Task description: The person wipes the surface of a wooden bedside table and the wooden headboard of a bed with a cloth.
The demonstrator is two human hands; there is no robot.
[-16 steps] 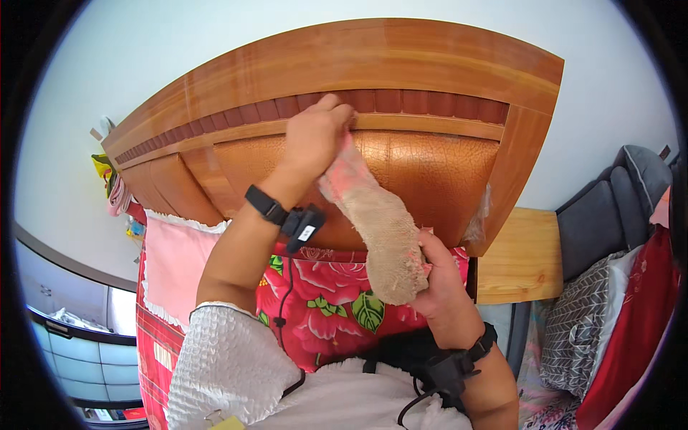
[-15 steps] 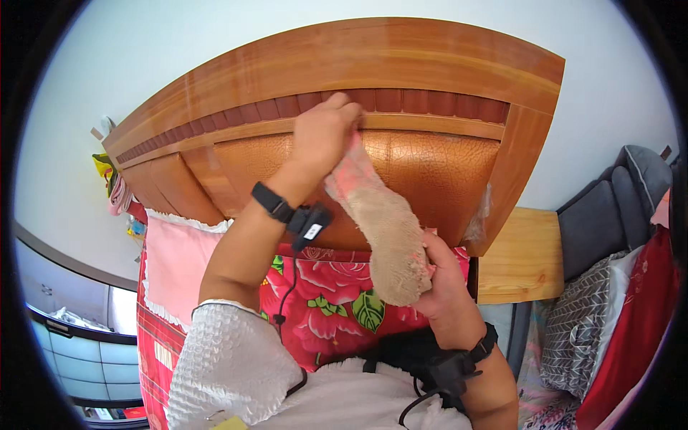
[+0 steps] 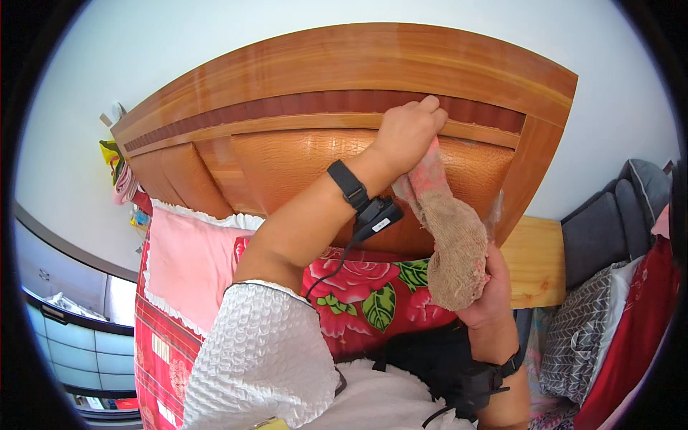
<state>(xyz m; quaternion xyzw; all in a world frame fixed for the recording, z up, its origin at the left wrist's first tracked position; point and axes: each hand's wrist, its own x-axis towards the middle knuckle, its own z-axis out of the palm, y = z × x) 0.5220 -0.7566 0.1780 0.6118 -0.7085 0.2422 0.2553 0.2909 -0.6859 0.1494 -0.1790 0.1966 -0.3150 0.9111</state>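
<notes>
Head view: beyond the left hand [image 3: 410, 137] and right hand [image 3: 494, 294], a headboard [image 3: 344, 64]; below the left and left of the right, flowered bedding [image 3: 355, 279]; farther left, a pink pillow [image 3: 190, 258]; right of the right hand, a table [image 3: 534, 261]. Between the hands, slanting down rightward, a beige-and-pink cloth [image 3: 455, 240]. Gripped at the pink upper end by the closed left hand; cupped at the beige lower end in the half-curled right, fingers hidden behind. Since earlier, a rightward shift of hands and cloth along the headboard.
</notes>
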